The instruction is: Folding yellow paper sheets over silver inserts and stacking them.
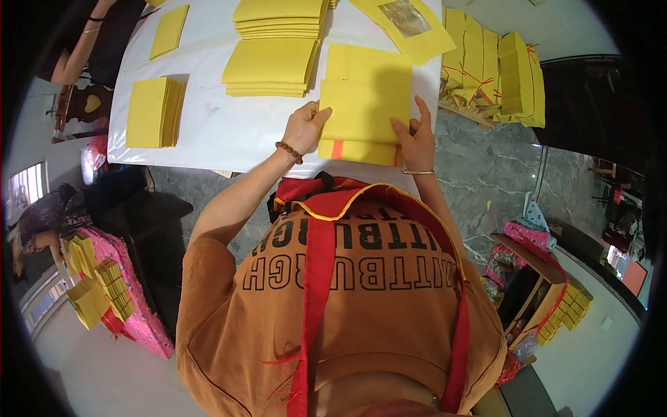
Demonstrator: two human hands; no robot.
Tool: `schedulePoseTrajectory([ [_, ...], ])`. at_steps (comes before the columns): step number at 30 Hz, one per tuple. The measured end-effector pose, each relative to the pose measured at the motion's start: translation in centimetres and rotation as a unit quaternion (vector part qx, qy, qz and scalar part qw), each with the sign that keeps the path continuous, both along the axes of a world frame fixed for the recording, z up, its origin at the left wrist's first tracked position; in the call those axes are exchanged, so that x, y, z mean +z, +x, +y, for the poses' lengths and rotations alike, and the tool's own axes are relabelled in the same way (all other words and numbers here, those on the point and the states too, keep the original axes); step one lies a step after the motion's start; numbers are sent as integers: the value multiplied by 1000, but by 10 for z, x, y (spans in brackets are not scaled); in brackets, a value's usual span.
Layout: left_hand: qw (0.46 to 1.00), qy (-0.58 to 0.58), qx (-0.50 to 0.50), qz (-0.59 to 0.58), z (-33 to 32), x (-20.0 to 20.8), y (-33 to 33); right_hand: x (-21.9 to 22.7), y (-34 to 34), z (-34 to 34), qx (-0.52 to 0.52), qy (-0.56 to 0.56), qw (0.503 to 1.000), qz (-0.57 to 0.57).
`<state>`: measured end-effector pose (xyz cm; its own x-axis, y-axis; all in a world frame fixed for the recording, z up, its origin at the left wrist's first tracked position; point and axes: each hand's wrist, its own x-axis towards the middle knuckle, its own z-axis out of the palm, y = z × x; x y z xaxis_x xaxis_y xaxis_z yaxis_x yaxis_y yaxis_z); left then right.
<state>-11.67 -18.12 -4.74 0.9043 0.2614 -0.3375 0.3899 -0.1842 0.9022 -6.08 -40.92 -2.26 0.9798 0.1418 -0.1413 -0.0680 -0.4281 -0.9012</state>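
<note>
A folded sheet of yellow paper (365,111) lies before me at the table's near edge, with a narrow band and an orange-red stripe along its lower fold. My left hand (304,131) is closed at its left edge, thumb on top of the paper. At the right edge is my right hand (417,142), its thumb pressing on the paper, the index finger raised and the other fingers curled. What those curled fingers touch underneath is partly hidden. Just left of the sheet sits a stack of folded yellow papers (267,66).
On the white-covered table (201,125) stand another yellow stack (149,115) and a loose yellow piece with a printed patch (410,31). Tied yellow bundles (517,80) lie beyond the right edge. Another person's arm (80,52) shows at the upper left.
</note>
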Motion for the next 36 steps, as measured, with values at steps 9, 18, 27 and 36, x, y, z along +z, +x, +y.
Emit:
schedulePoseTrajectory([
  [9, 994, -79, 69, 11, -5, 2, 6, -20, 6, 4, -4, -1, 993, -122],
  [18, 997, 31, 62, -28, -5, -6, 9, -14, 5, 8, -33, -40, 997, -63],
  [27, 990, -84, 109, 28, -15, 37, -5, -34, 5, 6, -50, -36, 992, -108],
  [36, 865, 353, -162, -318, -53, 57, 0, -21, 2, 12, -54, -51, 992, -105],
])
